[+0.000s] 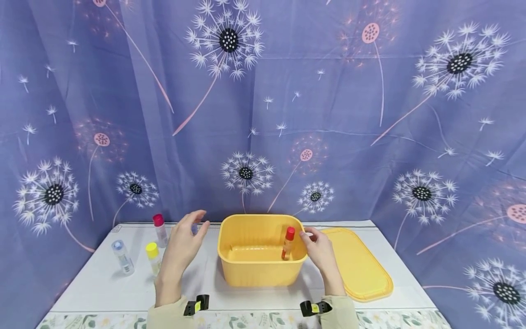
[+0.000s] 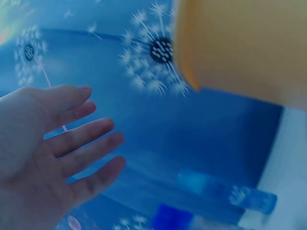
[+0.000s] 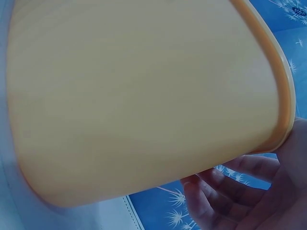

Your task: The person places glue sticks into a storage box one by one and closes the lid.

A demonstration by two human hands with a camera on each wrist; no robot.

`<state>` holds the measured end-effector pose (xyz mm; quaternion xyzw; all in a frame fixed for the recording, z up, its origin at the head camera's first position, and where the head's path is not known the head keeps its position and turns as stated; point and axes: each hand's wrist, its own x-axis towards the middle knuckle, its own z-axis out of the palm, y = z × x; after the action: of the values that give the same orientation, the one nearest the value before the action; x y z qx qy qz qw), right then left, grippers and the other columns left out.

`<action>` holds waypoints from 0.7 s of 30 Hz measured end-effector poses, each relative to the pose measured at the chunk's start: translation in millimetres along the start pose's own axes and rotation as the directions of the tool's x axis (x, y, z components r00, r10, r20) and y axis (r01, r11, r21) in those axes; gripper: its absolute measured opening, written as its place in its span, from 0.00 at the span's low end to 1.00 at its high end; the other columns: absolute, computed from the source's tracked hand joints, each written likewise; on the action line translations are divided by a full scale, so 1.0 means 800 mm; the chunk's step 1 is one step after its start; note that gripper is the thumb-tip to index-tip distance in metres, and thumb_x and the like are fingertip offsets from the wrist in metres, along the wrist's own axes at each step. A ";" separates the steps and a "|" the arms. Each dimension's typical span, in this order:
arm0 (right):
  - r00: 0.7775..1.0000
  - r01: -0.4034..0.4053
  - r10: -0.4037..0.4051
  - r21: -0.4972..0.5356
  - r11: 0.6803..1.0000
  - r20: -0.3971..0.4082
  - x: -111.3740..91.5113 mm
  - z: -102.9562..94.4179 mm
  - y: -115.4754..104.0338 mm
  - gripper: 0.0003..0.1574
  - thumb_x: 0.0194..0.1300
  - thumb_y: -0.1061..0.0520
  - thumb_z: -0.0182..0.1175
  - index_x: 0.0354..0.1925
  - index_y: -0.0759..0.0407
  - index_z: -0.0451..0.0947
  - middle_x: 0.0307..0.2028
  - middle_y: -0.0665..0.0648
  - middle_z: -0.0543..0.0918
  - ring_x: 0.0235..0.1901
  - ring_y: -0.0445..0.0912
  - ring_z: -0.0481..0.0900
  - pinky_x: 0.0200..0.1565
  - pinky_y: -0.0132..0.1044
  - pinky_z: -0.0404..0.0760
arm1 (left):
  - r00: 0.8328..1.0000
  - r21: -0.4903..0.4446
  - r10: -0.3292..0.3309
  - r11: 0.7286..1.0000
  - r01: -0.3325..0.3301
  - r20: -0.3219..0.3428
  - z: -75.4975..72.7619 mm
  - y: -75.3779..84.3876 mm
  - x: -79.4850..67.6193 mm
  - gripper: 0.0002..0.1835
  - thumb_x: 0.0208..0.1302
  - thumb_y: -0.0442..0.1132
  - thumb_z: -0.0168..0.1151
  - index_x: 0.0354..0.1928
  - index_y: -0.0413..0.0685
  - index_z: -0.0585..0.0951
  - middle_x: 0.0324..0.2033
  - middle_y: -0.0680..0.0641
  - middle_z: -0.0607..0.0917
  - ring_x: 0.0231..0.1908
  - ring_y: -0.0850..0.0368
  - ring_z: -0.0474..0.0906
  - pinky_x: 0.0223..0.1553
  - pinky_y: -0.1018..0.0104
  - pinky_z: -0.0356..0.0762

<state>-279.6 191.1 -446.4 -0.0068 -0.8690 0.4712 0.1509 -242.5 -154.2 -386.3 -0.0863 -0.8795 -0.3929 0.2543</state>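
A yellow plastic tub (image 1: 259, 274) stands in the middle of the table. Inside it, a small red-capped bottle (image 1: 287, 246) leans against the right part of the wall. My right hand (image 1: 322, 252) holds the tub's right rim; the right wrist view shows curled fingers (image 3: 201, 201) beside the tub wall (image 3: 144, 96). To the left of the tub, my left hand (image 1: 181, 246) is raised with fingers spread and nothing in it. Close by are a clear bottle with a dark-red cap (image 1: 160, 230) and a yellow-capped bottle (image 1: 153, 257), partly hidden by that hand.
A pale-blue-capped bottle (image 1: 123, 257) stands at the far left. Another bluish item (image 1: 195, 228) is mostly hidden behind my left hand. The tub's flat yellow lid (image 1: 361, 265) lies on the right. A purple dandelion-print curtain (image 1: 263, 114) hangs behind the table.
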 end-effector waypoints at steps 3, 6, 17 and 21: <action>1.000 -0.003 0.003 -0.003 1.000 0.006 0.000 0.000 -0.001 0.17 0.69 0.53 0.61 0.50 0.63 0.82 0.33 0.63 0.84 0.31 0.52 0.81 0.31 0.39 0.78 | 0.998 -0.007 -0.015 1.000 0.015 -0.064 0.000 -0.017 -0.009 0.18 0.67 0.38 0.62 0.56 0.38 0.79 0.51 0.37 0.81 0.53 0.40 0.76 0.53 0.45 0.72; 1.000 -0.008 0.008 -0.005 1.000 0.009 -0.001 -0.001 -0.003 0.17 0.69 0.53 0.61 0.50 0.63 0.81 0.34 0.64 0.84 0.31 0.50 0.80 0.31 0.39 0.78 | 0.990 -0.036 -0.019 0.999 0.015 -0.140 0.003 -0.027 -0.015 0.17 0.67 0.37 0.62 0.55 0.37 0.79 0.52 0.36 0.81 0.53 0.38 0.76 0.53 0.44 0.72; 1.000 -0.013 0.013 -0.014 1.000 0.015 0.001 -0.005 -0.006 0.17 0.69 0.54 0.60 0.51 0.64 0.81 0.34 0.65 0.83 0.32 0.52 0.81 0.32 0.39 0.79 | 0.950 -0.036 -0.049 0.999 0.039 -0.308 0.022 -0.046 -0.020 0.16 0.63 0.32 0.64 0.52 0.33 0.80 0.53 0.34 0.78 0.57 0.36 0.71 0.59 0.45 0.65; 1.000 -0.016 0.016 -0.021 1.000 0.014 -0.001 -0.002 -0.005 0.17 0.69 0.54 0.60 0.51 0.63 0.81 0.35 0.64 0.84 0.32 0.50 0.80 0.32 0.38 0.78 | 0.952 -0.029 -0.096 0.995 0.091 -0.292 0.025 -0.052 -0.022 0.18 0.63 0.32 0.63 0.54 0.33 0.79 0.57 0.32 0.74 0.60 0.35 0.67 0.62 0.44 0.62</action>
<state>-277.9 189.8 -442.4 -0.0119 -0.8748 0.4634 0.1408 -249.9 -166.8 -433.9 0.0127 -0.8322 -0.4194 0.3624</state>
